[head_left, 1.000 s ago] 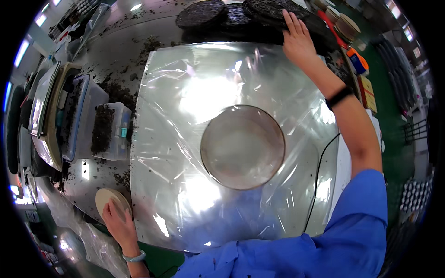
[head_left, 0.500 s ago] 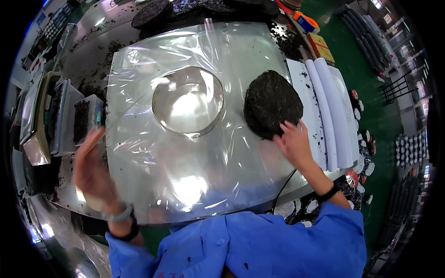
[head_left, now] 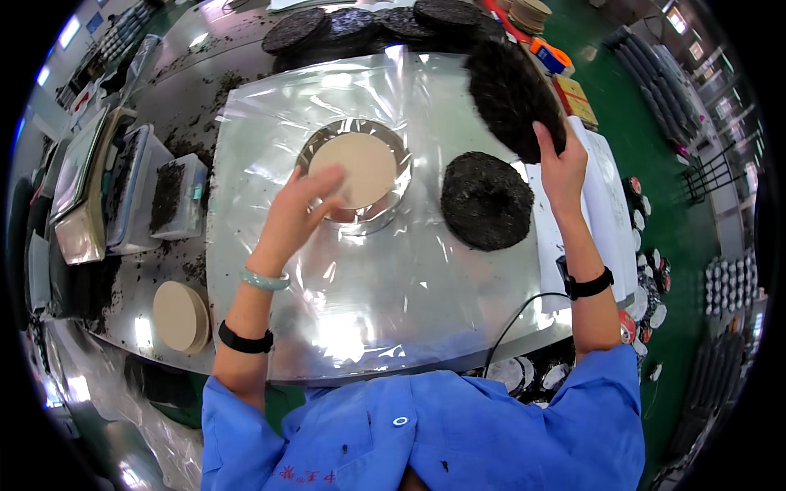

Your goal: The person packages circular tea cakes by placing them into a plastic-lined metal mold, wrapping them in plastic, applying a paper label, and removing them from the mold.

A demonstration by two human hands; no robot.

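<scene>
A beige round card disc (head_left: 354, 170) lies within a shallow metal ring (head_left: 403, 151) on clear plastic film (head_left: 442, 307). Over the disc's lower left part is my left hand (head_left: 299, 209), thumb and fingers apart, fingertips smeared by motion. My right hand (head_left: 562, 172) grips the near edge of a dark, flat, round cake of pressed leafy material (head_left: 514, 102), raised and tilted at the upper right. Below it, a second dark round cake (head_left: 487, 203) with a hollow in its middle rests on the film, right of the ring.
Several beige discs (head_left: 176, 319) are stacked at the table's left front. Plastic tubs (head_left: 182, 196) with dark flakes stand at left. More dark cakes (head_left: 352, 29) line the back. White paper (head_left: 594, 213), an orange-blue tape dispenser (head_left: 550, 56) and a black cable (head_left: 512, 317) are at right.
My left hand has come from the left edge to the ring, where a beige disc now lies. My right hand has lifted the top dark cake up and right, uncovering the hollowed one.
</scene>
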